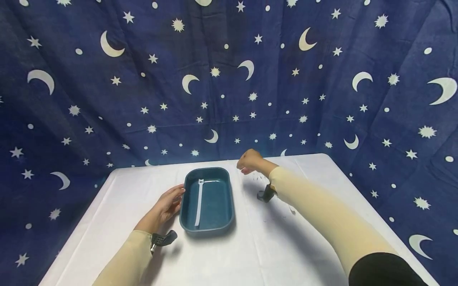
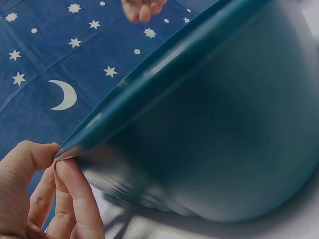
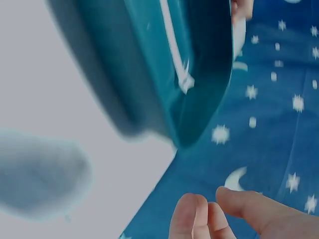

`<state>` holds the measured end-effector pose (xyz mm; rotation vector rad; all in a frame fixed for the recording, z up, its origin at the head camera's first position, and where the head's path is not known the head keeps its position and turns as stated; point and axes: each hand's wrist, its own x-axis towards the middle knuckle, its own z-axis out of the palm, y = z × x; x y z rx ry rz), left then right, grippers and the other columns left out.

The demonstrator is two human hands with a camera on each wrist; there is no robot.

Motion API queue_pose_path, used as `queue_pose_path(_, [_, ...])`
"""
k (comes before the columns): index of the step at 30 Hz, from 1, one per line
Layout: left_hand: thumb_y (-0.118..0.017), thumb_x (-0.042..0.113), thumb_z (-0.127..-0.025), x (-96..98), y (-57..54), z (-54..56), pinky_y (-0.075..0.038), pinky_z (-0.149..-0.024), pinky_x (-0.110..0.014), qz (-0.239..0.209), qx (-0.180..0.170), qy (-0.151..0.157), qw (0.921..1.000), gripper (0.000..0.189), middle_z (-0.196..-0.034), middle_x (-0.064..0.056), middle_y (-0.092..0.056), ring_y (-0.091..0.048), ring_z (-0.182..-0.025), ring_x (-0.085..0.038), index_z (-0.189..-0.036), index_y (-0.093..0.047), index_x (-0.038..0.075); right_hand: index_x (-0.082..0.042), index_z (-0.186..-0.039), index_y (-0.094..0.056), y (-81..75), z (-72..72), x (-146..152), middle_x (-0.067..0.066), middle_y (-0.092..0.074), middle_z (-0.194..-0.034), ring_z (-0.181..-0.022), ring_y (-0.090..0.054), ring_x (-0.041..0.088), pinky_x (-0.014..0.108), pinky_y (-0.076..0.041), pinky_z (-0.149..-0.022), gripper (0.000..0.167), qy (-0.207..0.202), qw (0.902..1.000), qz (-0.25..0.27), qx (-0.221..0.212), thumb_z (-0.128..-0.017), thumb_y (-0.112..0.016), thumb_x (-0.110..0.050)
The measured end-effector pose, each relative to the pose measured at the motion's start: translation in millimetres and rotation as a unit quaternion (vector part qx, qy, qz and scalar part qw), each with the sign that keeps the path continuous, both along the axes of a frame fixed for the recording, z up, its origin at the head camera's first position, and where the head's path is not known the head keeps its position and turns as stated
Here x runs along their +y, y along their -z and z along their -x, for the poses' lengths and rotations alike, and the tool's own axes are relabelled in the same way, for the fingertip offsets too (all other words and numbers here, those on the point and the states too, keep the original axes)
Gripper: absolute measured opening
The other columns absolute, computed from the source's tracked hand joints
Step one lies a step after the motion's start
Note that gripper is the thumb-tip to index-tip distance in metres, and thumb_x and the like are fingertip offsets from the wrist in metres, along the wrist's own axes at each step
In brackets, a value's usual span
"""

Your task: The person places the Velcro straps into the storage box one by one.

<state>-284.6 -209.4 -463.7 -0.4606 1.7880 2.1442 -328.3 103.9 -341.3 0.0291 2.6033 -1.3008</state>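
A deep teal tray (image 1: 223,216) with rounded corners stands on the white table. Inside it lies a white strap with a slotted head (image 1: 199,202), like a hook-and-loop cable tie, lengthwise along the left side. My left hand (image 1: 167,204) pinches the tray's left rim between thumb and fingers, as the left wrist view shows up close. Beyond the tray's far right corner, my right hand (image 1: 250,161) hovers above the table, its fingers loosely bent. In the right wrist view, its thumb and fingertips (image 3: 187,211) are apart, with nothing visible between them.
Small dark marks or bits (image 1: 259,178) show on the tablecloth below my right hand. A small pale piece (image 1: 292,210) lies beside the right forearm, partly hidden by it. A dark blue curtain (image 1: 229,107) with moons and stars hangs behind the white table (image 1: 229,262).
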Motion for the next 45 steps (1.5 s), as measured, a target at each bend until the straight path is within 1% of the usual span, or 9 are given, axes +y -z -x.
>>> queue_pose_path(3, [-0.06, 0.018, -0.095, 0.3, -1.0, -0.9, -0.057, -0.061, -0.012, -0.005, 0.0, 0.002, 1.0, 0.054, -0.097, 0.003, -0.061, -0.06, -0.069, 0.0, -0.146, -0.043, 0.013, 0.009, -0.104, -0.066, -3.7, 0.9, 27, 0.022, -0.069, -0.107, -0.069, -0.066, 0.014, 0.028, -0.063, -0.072, 0.023, 0.014, 0.9999, -0.006, -0.005, -0.083, -0.067, -0.002])
queue_pose_path(6, [-0.061, 0.019, -0.095, 0.1, -1.9, -1.1, -0.058, -0.065, -0.012, -0.006, 0.003, 0.005, 1.0, 0.056, -0.101, 0.002, -0.06, -0.061, -0.073, 0.0, -0.147, -0.042, 0.013, 0.009, -0.107, -0.065, -1.8, 2.1, 50, 0.024, -0.066, -0.113, -0.07, -0.066, 0.013, 0.027, -0.063, -0.073, 0.025, 0.039, 0.9989, -0.02, -0.015, -0.085, -0.067, -0.003])
queue_pose_path(12, [-0.062, 0.02, -0.094, -0.3, -2.0, -0.7, -0.058, -0.071, -0.013, -0.006, 0.001, 0.004, 1.0, 0.057, -0.11, 0.0, -0.058, -0.062, -0.08, -0.001, -0.148, -0.042, 0.013, 0.01, -0.115, -0.064, 17.6, 8.1, 90, 0.021, -0.067, -0.112, -0.063, -0.063, 0.01, 0.022, -0.061, -0.065, 0.031, 0.092, 0.9929, -0.053, -0.053, -0.088, -0.067, -0.006])
queue_pose_path(17, [-0.062, 0.02, -0.094, -1.5, -1.2, -0.8, -0.058, -0.067, -0.013, -0.01, -0.003, 0.005, 0.9999, 0.058, -0.104, 0.002, -0.06, -0.062, -0.076, 0.0, -0.148, -0.041, 0.013, 0.011, -0.116, -0.063, 34.1, 3.5, 118, 0.013, -0.069, -0.092, -0.057, -0.059, 0.008, 0.02, -0.06, -0.058, 0.035, 0.125, 0.9889, -0.047, -0.066, -0.086, -0.068, -0.006])
queue_pose_path(22, [-0.062, 0.02, -0.094, -2.1, -1.2, -0.8, -0.057, -0.064, -0.012, -0.013, -0.003, 0.004, 0.9999, 0.059, -0.1, 0.002, -0.06, -0.06, -0.073, 0.0, -0.148, -0.04, 0.013, 0.013, -0.114, -0.063, 53.1, 0.8, 138, 0.002, -0.065, -0.075, -0.055, -0.058, 0.005, 0.021, -0.06, -0.059, 0.038, 0.141, 0.987, -0.039, -0.067, -0.083, -0.07, -0.007])
queue_pose_path(31, [-0.064, 0.021, -0.093, -1.0, 1.5, 0.4, -0.057, -0.066, -0.012, -0.006, 0.0, 0.006, 1.0, 0.058, -0.108, -0.001, -0.057, -0.061, -0.078, -0.002, -0.147, -0.043, 0.013, 0.011, -0.106, -0.068, 75.7, 0.3, 146, 0.007, -0.066, -0.065, -0.051, -0.06, 0.01, 0.018, -0.054, -0.054, 0.037, 0.152, 0.9763, -0.122, -0.096, -0.08, -0.074, -0.015])
queue_pose_path(35, [-0.064, 0.022, -0.093, -0.5, 2.2, 0.6, -0.057, -0.066, -0.012, -0.002, 0.002, 0.005, 1.0, 0.058, -0.106, 0.0, -0.058, -0.06, -0.077, -0.002, -0.146, -0.043, 0.013, 0.011, -0.108, -0.067, 84.7, -1.5, 143, 0.006, -0.065, -0.065, -0.053, -0.058, 0.01, 0.019, -0.053, -0.054, 0.038, 0.167, 0.973, -0.124, -0.1, -0.08, -0.075, -0.015])
queue_pose_path(39, [-0.063, 0.022, -0.094, 0.2, 0.6, -0.4, -0.057, -0.064, -0.011, -0.001, 0.002, 0.003, 1.0, 0.058, -0.103, 0.001, -0.058, -0.06, -0.076, -0.001, -0.147, -0.042, 0.013, 0.012, -0.105, -0.066, 93.2, -3.8, 142, 0.004, -0.063, -0.064, -0.051, -0.057, 0.009, 0.018, -0.052, -0.051, 0.039, 0.162, 0.9732, -0.137, -0.088, -0.079, -0.076, -0.014])
queue_pose_path(45, [-0.062, 0.022, -0.094, 0.5, -2.0, -2.5, -0.057, -0.063, -0.012, 0.006, -0.003, 0.002, 1.0, 0.058, -0.108, -0.001, -0.057, -0.061, -0.076, -0.002, -0.147, -0.042, 0.014, 0.013, -0.104, -0.065, 100.3, -5.2, 141, 0.004, -0.063, -0.065, -0.048, -0.057, 0.007, 0.016, -0.052, -0.048, 0.039, 0.175, 0.9727, -0.128, -0.083, -0.075, -0.076, -0.011])
